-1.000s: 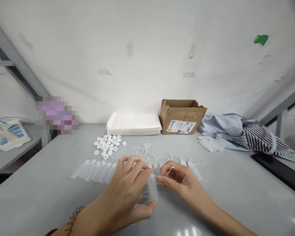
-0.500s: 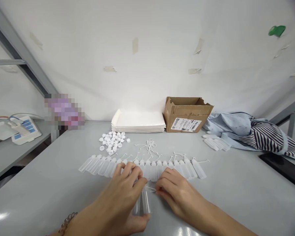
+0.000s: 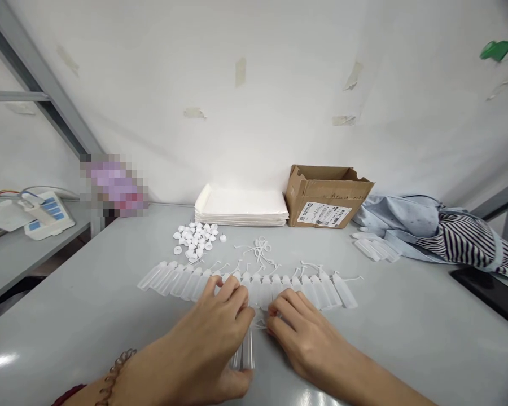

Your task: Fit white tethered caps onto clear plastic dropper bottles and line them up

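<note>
My left hand point(image 3: 203, 338) is closed around a clear plastic tube point(image 3: 248, 351) standing near the front of the table, the thumb low beside it. Its fingers hide the tube's top. To the right, my right hand point(image 3: 309, 338) has its thumb and forefinger pinched on a thin white cord point(image 3: 260, 325) that runs out beside the tube. Just beyond both hands lies a row of translucent flat-bodied bottles point(image 3: 186, 285), several with short white cords at their necks. My fingers cover part of that row.
Behind the row are a heap of small white caps point(image 3: 198, 239) and some loose white cords point(image 3: 261, 248). A stack of white padded envelopes point(image 3: 241, 208) and an open cardboard box point(image 3: 325, 197) stand against the wall. More bottles point(image 3: 375, 248), cloth point(image 3: 406, 217) and a black object point(image 3: 486, 290) lie right.
The view has shifted slightly. My left hand keeps its hold on the tube, which has moved slightly left. The right hand's fingers have come a little nearer the tube, and less of the cord shows.
</note>
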`<state>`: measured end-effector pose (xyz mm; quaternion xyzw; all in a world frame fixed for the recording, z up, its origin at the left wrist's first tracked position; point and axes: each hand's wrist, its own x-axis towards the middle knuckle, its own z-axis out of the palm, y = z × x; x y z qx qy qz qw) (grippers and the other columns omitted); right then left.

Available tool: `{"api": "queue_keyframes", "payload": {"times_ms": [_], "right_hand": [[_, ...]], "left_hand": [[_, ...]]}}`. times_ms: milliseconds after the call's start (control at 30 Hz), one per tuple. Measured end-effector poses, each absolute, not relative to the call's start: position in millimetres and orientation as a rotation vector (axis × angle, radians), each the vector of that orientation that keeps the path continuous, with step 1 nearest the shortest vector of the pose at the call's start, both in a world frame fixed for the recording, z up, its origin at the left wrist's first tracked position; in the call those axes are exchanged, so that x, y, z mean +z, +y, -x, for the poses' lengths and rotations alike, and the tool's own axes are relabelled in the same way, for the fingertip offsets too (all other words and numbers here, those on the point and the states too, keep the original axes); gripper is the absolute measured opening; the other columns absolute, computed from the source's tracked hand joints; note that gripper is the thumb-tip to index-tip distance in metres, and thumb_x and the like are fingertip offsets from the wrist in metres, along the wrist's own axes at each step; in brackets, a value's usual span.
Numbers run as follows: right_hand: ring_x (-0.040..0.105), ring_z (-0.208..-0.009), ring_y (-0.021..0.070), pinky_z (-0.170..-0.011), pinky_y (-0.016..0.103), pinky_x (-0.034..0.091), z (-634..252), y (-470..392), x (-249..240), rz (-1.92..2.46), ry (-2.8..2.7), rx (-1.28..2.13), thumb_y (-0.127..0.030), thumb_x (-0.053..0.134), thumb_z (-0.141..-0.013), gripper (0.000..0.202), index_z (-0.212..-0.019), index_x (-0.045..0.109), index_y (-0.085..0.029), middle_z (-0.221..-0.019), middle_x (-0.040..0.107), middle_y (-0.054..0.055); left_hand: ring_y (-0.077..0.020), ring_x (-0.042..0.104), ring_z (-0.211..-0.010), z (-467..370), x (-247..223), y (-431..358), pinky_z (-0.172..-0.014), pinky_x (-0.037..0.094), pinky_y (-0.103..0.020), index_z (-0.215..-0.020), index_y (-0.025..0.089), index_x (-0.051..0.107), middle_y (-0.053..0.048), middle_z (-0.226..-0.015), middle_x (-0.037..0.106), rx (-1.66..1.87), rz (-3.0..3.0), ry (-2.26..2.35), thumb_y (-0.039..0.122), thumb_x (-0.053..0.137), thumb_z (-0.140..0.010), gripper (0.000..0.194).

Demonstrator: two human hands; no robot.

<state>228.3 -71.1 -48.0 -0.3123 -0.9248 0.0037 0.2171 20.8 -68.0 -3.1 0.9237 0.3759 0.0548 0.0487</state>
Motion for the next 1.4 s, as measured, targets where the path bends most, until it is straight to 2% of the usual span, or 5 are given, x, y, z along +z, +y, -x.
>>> {"api": "queue_keyframes", "payload": {"times_ms": [867, 1033, 1167, 1233, 1400], "right_hand": [[0.049, -0.078, 0.0164, -0.065, 0.027, 0.045, -232, -66, -32, 0.825, -2.495, 0.195, -0.008, 0.045, -0.091, 0.017, -0.085, 0.059, -0.014, -0.092, 0.060, 0.008], [0.050, -0.078, 0.0169, -0.064, 0.027, 0.045, -252, -50, -20, 0.909, -2.365, 0.011, -0.005, 0.040, -0.091, 0.022, -0.092, 0.058, -0.017, -0.093, 0.060, 0.008], [0.056, -0.086, 0.0191, -0.073, 0.031, 0.048, -289, -24, -12, 1.070, -2.194, -0.056, -0.012, 0.043, -0.092, 0.015, -0.094, 0.057, -0.019, -0.095, 0.059, 0.009], [0.059, -0.088, 0.0213, -0.074, 0.035, 0.049, -311, -9, -12, 1.227, -2.172, -0.111, -0.016, 0.044, -0.092, 0.014, -0.094, 0.058, -0.018, -0.099, 0.059, 0.011], [0.059, -0.096, 0.0282, -0.075, 0.038, 0.049, -360, 17, -13, 1.773, -2.127, -0.225, -0.019, 0.046, -0.088, 0.019, -0.094, 0.064, -0.018, -0.103, 0.062, 0.013]], "left_hand": [[-0.0296, 0.045, -0.095, -18, -3, -72, -0.089, 0.032, -0.052, -0.091, 0.020, 0.060, -0.007, -0.098, 0.056, 0.113, -2.699, 1.162, 0.040, 0.073, -0.067, 0.034], [-0.0316, 0.044, -0.106, -15, 7, -65, -0.090, 0.037, -0.049, -0.118, 0.022, 0.051, -0.009, -0.114, 0.053, 0.399, -2.552, 1.212, 0.050, 0.072, -0.066, 0.063], [-0.0258, 0.049, -0.102, -17, 14, -31, -0.083, 0.043, -0.042, -0.108, 0.023, 0.056, -0.006, -0.106, 0.058, 0.639, -2.307, 1.497, 0.043, 0.044, -0.090, 0.030], [-0.0254, 0.050, -0.097, -22, 10, -10, -0.082, 0.043, -0.043, -0.092, 0.020, 0.061, -0.005, -0.097, 0.062, 0.523, -2.345, 1.503, 0.034, 0.042, -0.090, 0.024], [-0.0281, 0.049, -0.099, -36, -8, 35, -0.084, 0.041, -0.044, -0.095, 0.015, 0.064, -0.009, -0.099, 0.062, 0.442, -2.469, 1.522, 0.023, 0.042, -0.087, 0.025]]}}
